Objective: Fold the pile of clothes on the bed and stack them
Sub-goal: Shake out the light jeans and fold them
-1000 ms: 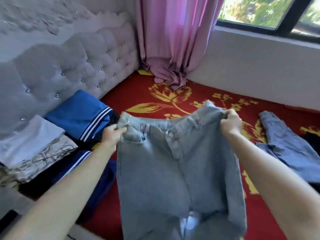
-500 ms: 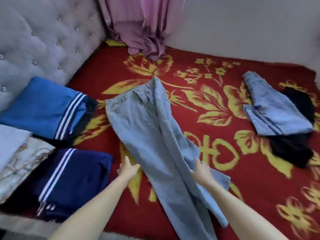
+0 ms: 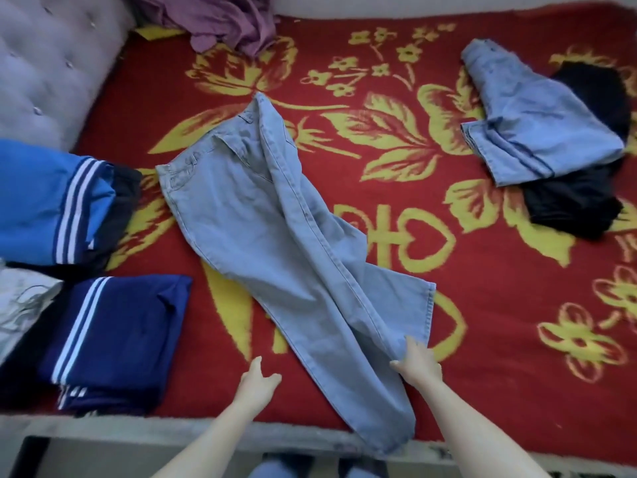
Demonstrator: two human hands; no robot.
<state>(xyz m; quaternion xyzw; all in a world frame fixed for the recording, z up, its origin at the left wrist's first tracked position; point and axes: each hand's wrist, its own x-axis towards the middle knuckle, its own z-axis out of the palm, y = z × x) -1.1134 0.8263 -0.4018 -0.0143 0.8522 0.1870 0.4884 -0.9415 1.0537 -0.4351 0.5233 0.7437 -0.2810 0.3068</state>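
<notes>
Pressing right hand [image 3: 417, 361], fingers straight, on pale jeans [image 3: 275, 243] lying across red bedspread [image 3: 489, 305]; hovering left hand [image 3: 256, 378] alongside, open, holding nothing.

Nothing here can be read. No lettering shows on the light jeans [image 3: 275, 236], the folded blue clothes [image 3: 120, 332] or the red bed cover [image 3: 482, 322]. Its yellow figure [image 3: 403, 236] between the hearts is too blurred to make out as a character.

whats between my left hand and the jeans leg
Head view: only a bare strip of the red blanket separates the left hand from the jeans.
</notes>
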